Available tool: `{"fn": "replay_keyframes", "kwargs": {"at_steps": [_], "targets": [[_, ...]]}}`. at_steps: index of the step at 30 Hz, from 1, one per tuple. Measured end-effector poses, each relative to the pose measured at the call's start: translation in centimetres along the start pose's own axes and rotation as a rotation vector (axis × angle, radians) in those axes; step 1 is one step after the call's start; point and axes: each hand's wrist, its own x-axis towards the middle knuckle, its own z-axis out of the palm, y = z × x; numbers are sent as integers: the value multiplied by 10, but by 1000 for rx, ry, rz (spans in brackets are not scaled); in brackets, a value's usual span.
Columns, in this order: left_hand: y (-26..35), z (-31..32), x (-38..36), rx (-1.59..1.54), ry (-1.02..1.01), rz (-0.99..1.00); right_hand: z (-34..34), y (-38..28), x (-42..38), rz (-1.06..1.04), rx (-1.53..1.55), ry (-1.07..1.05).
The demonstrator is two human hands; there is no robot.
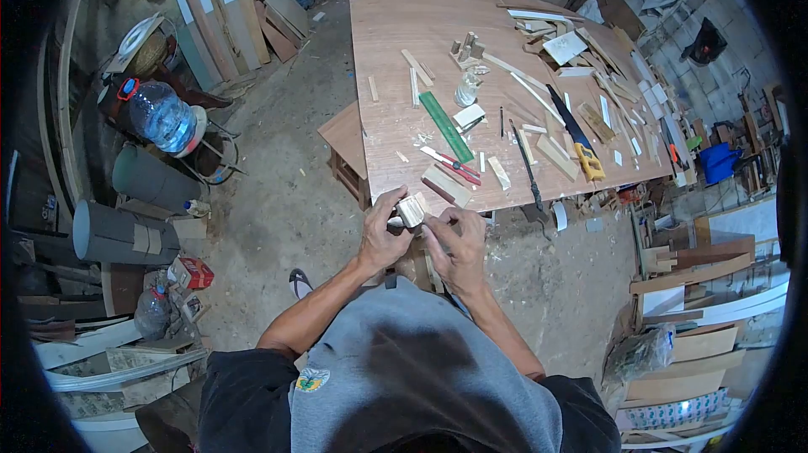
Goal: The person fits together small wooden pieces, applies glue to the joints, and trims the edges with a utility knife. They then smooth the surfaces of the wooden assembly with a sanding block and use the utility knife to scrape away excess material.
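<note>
Just off the table's near edge, my left hand [387, 230] is closed around a small pale wooden block [411, 211], thumb on one side and fingers on the other. My right hand [459, 249] has its fingers curled, with thumb and fingertips pinching at the block's lower right side. Whether something small sits between those fingertips is hidden. Beyond the hands on the table lie a wood piece with a dark top [446, 185], a red-handled tool with a pale blade [452, 165] and a green ruler [446, 127].
The plywood table [387, 24] carries a handsaw with a yellow handle [576, 135], a glass jar [465, 93], a small wooden piece with upright pegs [467, 49] and several wood strips. A water bottle [164, 116] rests on a stool at left. Boards lean at right [699, 276].
</note>
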Motion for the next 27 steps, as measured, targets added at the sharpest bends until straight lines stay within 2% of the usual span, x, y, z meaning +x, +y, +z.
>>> {"fn": "replay_keyframes", "kwargs": {"at_steps": [2,23,27], "targets": [[1,0,-2,86,21,31,4,-4,-1,-38,-57,2],[4,3,-9,131,101,49,14,-11,-4,-99,-220,-61],[0,-1,-9,135,71,7,14,-12,-1,-37,-198,-132]]}}
